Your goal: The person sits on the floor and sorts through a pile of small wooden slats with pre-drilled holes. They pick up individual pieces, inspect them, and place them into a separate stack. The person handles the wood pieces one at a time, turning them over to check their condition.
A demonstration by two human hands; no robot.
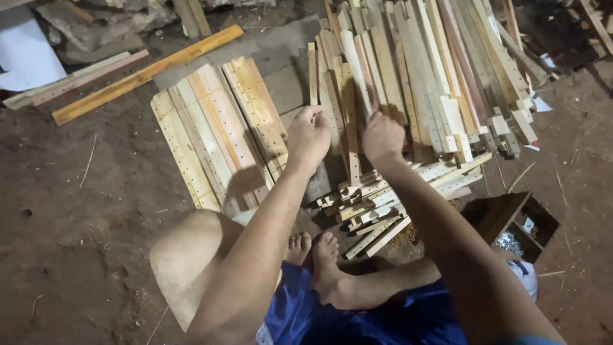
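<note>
Your left hand (308,135) and right hand (382,137) each clamp a drilled slat (350,121) upright above the slat pile (377,204), keeping both within reach.

Pale yellow dotted wooden slats (217,128), blue shorts (357,319), reddish-brown dirt floor (76,243).

Pale, matt, raw wooden slats (408,70) with drilled holes lie on rough brown dirt floor (76,223).

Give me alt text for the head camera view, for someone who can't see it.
Seen from above, a seated person's left hand and right hand grip thin wooden slats standing on end beside a large pile of slats. Flat drilled boards lie to the left on a dirt floor.
</note>
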